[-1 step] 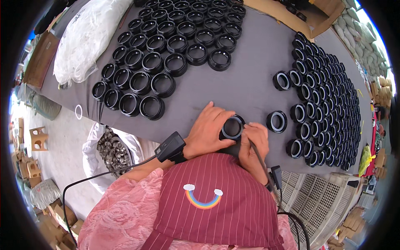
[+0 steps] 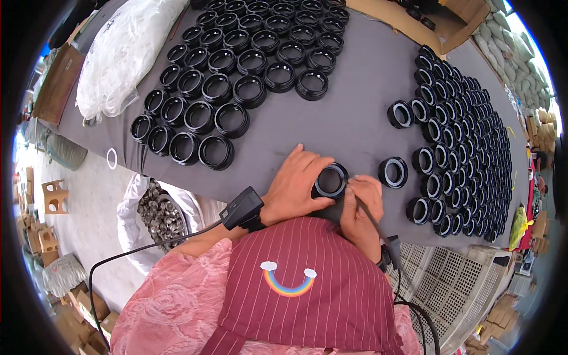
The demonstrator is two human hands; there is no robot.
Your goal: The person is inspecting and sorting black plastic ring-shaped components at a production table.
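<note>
Between the thumb and fingers of my left hand (image 2: 300, 184) is a black ring (image 2: 319, 188) with a pale inner band, resting on the grey-covered table. My right hand (image 2: 362, 207) is closed around a thin dark rod (image 2: 375, 223), its tip at the ring's right edge. The rod slants down to the right past my wrist; its exact kind I cannot make out. Just right of my fingers stands a single black ring with a pale band (image 2: 393, 173), apart from the others.
Rows of plain black rings (image 2: 215, 153) cover the far left of the table (image 2: 331, 127). Many pale-banded rings (image 2: 425, 160) crowd the right side. A clear plastic bag (image 2: 121, 59) lies at far left. Below stand a white sack of metal parts (image 2: 133, 228) and a plastic crate (image 2: 441, 278).
My right hand has shifted slightly to the right, and the rod now leans further out to the right. My left hand and the ring have stayed in place.
</note>
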